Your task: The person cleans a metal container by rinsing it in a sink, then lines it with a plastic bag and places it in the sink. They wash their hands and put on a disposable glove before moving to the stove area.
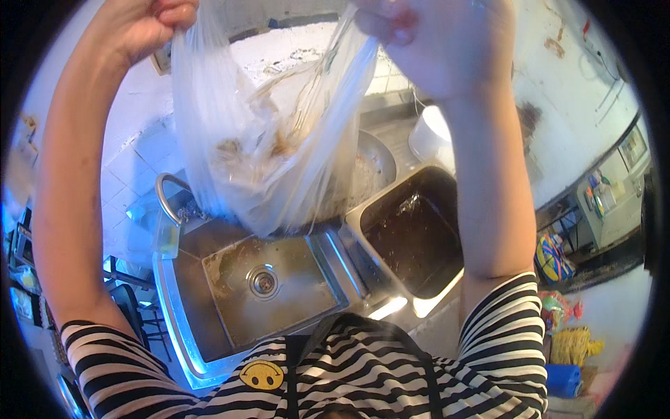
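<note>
A translucent plastic bag (272, 157) hangs between my raised hands, above the back edge of a steel sink (241, 293). My left hand (157, 23) is closed on one side of its rim at the top left. My right hand (413, 36), partly blurred, grips the other side at the top right. Brownish matter shows in the bottom of the bag; what it is, I cannot tell. Behind the bag, a round metal pan (374, 162) is partly hidden.
A curved metal faucet (170, 194) rises at the sink's back left. Right of the sink sits a rectangular metal basin (413, 235), dark inside. A white container (432, 133) stands behind it, near my right forearm. Bagged items lie at the far right.
</note>
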Demonstrator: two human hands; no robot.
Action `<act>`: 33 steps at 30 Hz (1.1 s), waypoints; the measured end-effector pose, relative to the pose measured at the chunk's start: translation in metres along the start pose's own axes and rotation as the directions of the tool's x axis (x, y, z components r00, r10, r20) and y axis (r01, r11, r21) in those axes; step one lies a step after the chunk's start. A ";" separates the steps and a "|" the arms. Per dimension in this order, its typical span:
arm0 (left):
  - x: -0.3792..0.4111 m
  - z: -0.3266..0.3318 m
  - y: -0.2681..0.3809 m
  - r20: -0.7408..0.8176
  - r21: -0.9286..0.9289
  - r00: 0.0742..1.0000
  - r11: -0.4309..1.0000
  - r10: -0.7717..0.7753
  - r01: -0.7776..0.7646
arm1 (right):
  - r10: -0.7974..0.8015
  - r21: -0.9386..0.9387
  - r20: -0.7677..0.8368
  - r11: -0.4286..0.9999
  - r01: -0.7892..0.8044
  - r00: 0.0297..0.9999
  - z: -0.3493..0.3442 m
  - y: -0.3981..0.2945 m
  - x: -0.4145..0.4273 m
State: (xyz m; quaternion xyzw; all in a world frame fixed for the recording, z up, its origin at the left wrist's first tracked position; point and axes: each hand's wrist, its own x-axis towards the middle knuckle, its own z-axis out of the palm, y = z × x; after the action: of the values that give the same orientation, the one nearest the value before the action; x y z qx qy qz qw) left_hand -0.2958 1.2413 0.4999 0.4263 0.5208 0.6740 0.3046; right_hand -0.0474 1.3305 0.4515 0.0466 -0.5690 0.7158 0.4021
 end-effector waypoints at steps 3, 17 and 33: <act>0.023 0.063 -0.003 -0.134 0.011 0.991 1.000 -0.017 0.019 | -0.047 -0.101 -0.062 0.994 0.041 0.997 -0.050 -0.001 0.030; 0.087 0.125 -0.158 -0.140 -0.007 0.962 0.972 -0.234 0.235 | 0.109 -0.231 -0.137 0.963 -0.138 0.985 -0.220 0.088 0.055; -0.001 0.046 -0.244 -0.082 0.757 0.976 0.649 0.201 -0.070 | 0.041 -0.907 -0.376 0.187 -0.377 0.926 -0.191 0.132 0.009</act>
State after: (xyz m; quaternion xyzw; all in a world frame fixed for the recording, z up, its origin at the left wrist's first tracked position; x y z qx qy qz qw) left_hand -0.2627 1.3272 0.2690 0.4967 0.7411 0.4516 0.0080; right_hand -0.0619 1.4941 0.2869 -0.3898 -0.8295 0.2502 0.3121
